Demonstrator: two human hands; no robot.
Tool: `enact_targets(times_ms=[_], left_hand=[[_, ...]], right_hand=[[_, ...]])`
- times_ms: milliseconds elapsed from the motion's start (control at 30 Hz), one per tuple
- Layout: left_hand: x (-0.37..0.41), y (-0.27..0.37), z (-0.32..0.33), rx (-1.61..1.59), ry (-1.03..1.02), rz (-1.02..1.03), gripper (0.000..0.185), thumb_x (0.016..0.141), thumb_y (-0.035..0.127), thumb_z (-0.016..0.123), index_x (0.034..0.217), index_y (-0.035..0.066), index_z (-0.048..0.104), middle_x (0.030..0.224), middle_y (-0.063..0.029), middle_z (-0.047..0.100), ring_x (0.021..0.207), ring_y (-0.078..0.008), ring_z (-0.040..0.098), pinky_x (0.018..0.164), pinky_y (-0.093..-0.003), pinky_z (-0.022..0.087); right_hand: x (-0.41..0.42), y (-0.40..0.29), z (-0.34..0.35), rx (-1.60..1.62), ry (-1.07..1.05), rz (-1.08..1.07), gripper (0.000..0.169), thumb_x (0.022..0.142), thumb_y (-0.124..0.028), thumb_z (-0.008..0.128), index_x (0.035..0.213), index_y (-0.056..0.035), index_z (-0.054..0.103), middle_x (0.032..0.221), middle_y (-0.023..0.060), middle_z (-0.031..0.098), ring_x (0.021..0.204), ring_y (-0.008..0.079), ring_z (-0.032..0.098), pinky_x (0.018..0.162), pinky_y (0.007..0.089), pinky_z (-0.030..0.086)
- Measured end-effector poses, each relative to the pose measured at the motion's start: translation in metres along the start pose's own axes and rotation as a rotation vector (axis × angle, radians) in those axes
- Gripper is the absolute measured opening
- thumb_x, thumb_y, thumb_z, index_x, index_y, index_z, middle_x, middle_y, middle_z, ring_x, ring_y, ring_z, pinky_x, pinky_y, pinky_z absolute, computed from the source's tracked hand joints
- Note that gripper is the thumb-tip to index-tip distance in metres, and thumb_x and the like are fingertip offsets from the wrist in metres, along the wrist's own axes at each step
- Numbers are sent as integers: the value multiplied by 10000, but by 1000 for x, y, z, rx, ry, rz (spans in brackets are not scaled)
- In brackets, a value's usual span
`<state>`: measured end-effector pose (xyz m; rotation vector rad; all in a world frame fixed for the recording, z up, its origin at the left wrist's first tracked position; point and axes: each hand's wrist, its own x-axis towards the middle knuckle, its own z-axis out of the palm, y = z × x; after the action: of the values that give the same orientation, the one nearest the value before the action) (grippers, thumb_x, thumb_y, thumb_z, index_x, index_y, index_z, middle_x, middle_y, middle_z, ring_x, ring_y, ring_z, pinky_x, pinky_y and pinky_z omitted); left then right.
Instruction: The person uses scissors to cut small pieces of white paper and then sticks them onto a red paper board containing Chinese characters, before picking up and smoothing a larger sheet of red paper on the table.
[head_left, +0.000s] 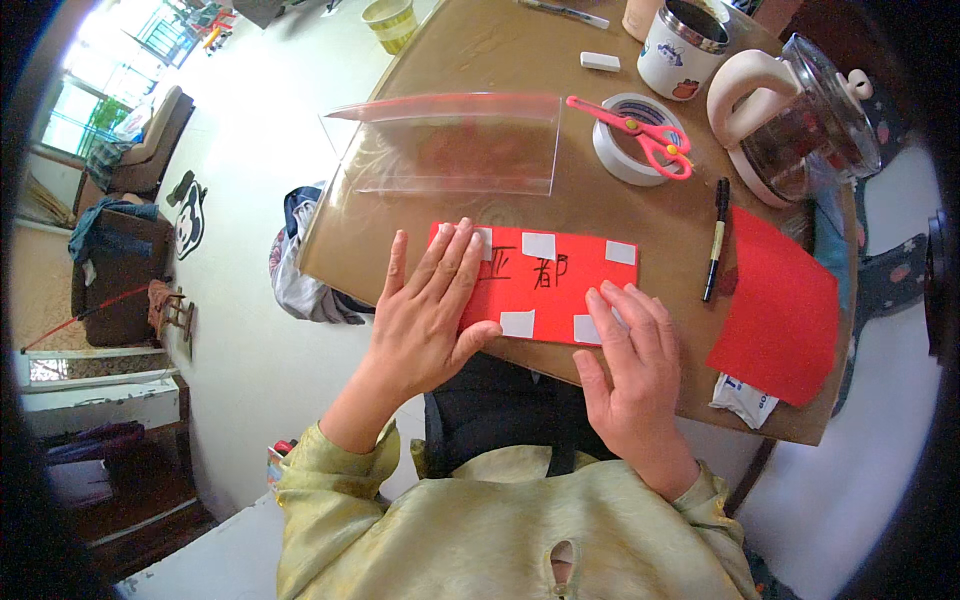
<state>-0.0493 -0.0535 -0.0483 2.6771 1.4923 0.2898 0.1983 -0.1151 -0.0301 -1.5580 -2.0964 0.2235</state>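
Observation:
A red paper strip (577, 277) with black handwriting lies near the table's front edge, with several pieces of white tape on it along its top and bottom. My left hand (431, 307) lies flat over its left end, fingers on the paper and covering part of the tape. My right hand (634, 360) rests at the lower right corner, its fingertips on or just over a tape piece, fingers loosely spread. Beyond the strip stands a bent clear plastic sheet (457, 150). Pink-handled scissors (637, 131) lie across a roll of white tape (611, 154).
A black marker (716, 240) and a larger red sheet (780, 307) lie at the right, over part of a white packet (744, 401). Farther back are a glass kettle (802, 127), a white mug (679, 56), a white eraser (600, 61) and a pen (566, 13) on the brown table (487, 60).

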Motion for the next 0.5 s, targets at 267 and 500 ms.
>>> enact_targets(times_ms=[267,500], left_hand=[[0,-3,3,-82,86,3,793,999,604,407,1523,8,401,1587,-176,391,1497,-306,337,1247,-558,52],[7,0,0,-138,265,-22,633,925,386,666,1439,43,529,1527,-126,494,1429,-306,445,1234,-576,139]], right_hand=[[8,5,4,-93,-49,-20,451,885,-240,686,1281,-36,619,1285,109,603,1214,326,546,1093,544,368],[45,19,2,-50,61,35,471,861,-214,725,1269,-11,605,1249,139,607,1161,337,568,996,460,464]])
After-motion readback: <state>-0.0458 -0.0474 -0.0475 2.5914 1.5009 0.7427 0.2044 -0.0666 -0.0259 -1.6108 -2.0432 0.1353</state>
